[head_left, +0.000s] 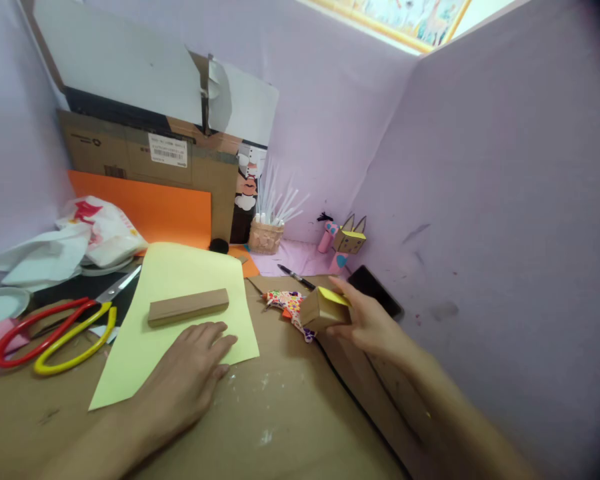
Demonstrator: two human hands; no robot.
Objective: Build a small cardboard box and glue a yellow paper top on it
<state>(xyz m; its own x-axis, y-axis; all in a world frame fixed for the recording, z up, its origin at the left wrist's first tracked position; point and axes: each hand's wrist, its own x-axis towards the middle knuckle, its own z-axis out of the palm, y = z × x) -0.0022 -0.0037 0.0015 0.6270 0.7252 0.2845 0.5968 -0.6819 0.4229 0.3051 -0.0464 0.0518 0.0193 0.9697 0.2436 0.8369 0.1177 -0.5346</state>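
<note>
On the left, a sheet of yellow paper [200, 273] lies on the cardboard surface with a long cardboard strip [189, 307] resting across it. My left hand [193, 367] is flat over the paper's lower edge, fingers stretched out just below the strip and holding nothing. Between thumb and fingers, my right hand [365, 317] grips a small cardboard box [323, 310] with a yellow top. Just behind that box is a glue gun [287, 301] with a colourful patterned body, partly hidden by it. A black cord runs from its handle toward the front.
Large scissors [75, 327] with red and yellow handles lie at left, near a plastic bag [103, 230]. Behind stand an orange sheet [155, 210], a cardboard box panel [125, 147] and a basket of white sticks [266, 237]. A pen [296, 276], phone [375, 290] and cardboard animal figure [349, 241] are at right.
</note>
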